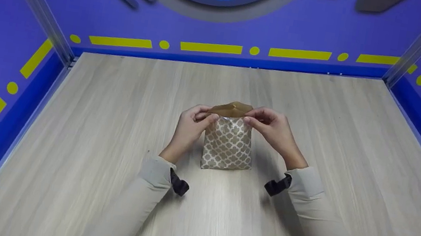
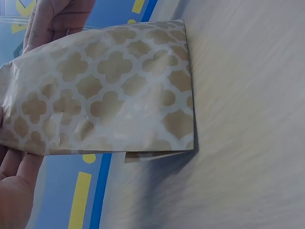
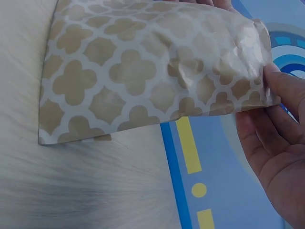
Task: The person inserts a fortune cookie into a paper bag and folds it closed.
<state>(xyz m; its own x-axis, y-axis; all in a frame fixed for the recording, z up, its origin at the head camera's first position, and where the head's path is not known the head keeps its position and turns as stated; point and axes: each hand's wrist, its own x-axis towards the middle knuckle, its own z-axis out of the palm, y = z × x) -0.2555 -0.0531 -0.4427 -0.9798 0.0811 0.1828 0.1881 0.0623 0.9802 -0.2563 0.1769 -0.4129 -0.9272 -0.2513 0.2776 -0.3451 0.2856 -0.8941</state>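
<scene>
A brown paper bag (image 1: 228, 146) with a white quatrefoil lattice print stands on the table, its bottom edge toward me. Its plain brown top (image 1: 233, 108) shows above the printed front, spread at the mouth. My left hand (image 1: 191, 127) pinches the top left corner, thumb on the printed face and fingers behind. At the top right corner my right hand (image 1: 274, 130) pinches in the same way. The wrist views show the creased, shiny front of the bag (image 2: 114, 90) and its lower edge at the tabletop. What the bag holds inside is hidden.
The wood-grain table (image 1: 116, 128) spreads around the bag on all sides. Blue panels (image 1: 216, 30) with yellow dashes wall it in at the back, left and right. A black wrist camera (image 1: 179, 182) sits on the left cuff and another black camera (image 1: 278, 185) on the right.
</scene>
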